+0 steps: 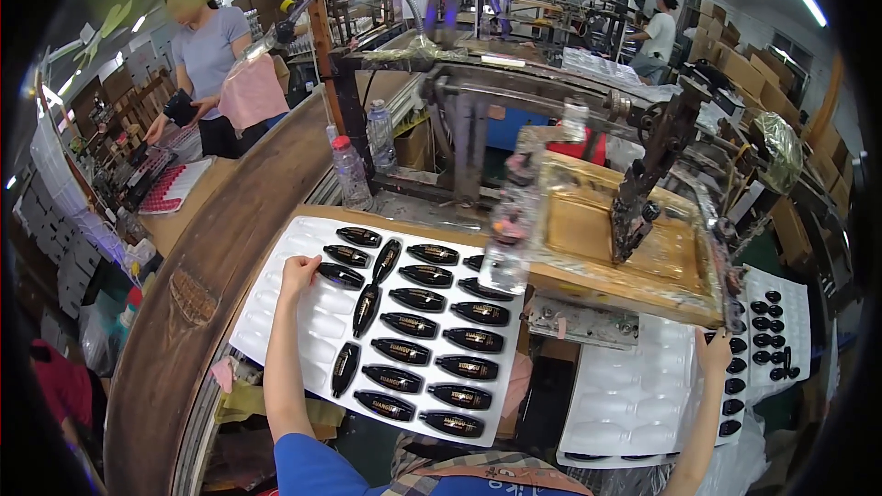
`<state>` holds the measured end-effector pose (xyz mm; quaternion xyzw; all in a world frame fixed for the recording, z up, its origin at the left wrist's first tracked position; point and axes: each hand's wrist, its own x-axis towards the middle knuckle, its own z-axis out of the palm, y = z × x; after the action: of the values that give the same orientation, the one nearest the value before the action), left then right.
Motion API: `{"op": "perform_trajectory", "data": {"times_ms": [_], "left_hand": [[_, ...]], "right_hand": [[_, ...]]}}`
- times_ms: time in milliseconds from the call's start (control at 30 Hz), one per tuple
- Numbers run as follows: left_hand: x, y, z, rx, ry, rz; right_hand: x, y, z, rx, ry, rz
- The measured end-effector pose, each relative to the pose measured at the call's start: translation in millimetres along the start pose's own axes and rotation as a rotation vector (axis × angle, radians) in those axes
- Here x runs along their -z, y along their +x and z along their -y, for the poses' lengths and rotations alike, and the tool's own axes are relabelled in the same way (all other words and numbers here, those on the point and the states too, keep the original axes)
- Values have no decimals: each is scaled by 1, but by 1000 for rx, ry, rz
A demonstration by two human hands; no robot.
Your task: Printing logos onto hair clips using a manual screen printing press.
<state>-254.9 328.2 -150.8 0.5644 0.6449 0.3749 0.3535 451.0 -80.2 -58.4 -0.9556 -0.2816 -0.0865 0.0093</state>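
My left hand [299,274] is closed in a pinch at the end of a glossy black oval shell [340,276], over the left part of a white moulded tray [276,312]. Rows of similar shells with gold print, such as this black shell [401,350], lie in the tray. A few stand at a slant or upright between the rows. At the right, my right hand [715,349] has its fingers closed by the edge of a second white tray [634,386], below the wooden frame [634,230]. Something dark shows at its fingertips, too small to name.
A printing machine with a metal arm [648,165] stands ahead. A bottle with a red cap [349,173] is beside its post. Another tray of small black pieces [772,331] lies far right. A curved brown bench [211,257] runs left; a co-worker [211,55] stands beyond.
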Motion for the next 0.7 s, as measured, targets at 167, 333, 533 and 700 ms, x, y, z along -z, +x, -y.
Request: {"op": "perform_trajectory", "data": {"times_ms": [167,333,533,700], "left_hand": [[-5,-17,-36,-64,687,-163],[-68,-54,-126,-522,327,-198],[-218,-116,-203,-1144,167,303],[-260,-104,-236,-758,-278,639]], "right_hand": [[-27,7,-37,126,119,-203],[-2,-15,-26,194,607,-207],[63,-75,91,464,1188,23],[103,-84,173,672,1221,205]]}}
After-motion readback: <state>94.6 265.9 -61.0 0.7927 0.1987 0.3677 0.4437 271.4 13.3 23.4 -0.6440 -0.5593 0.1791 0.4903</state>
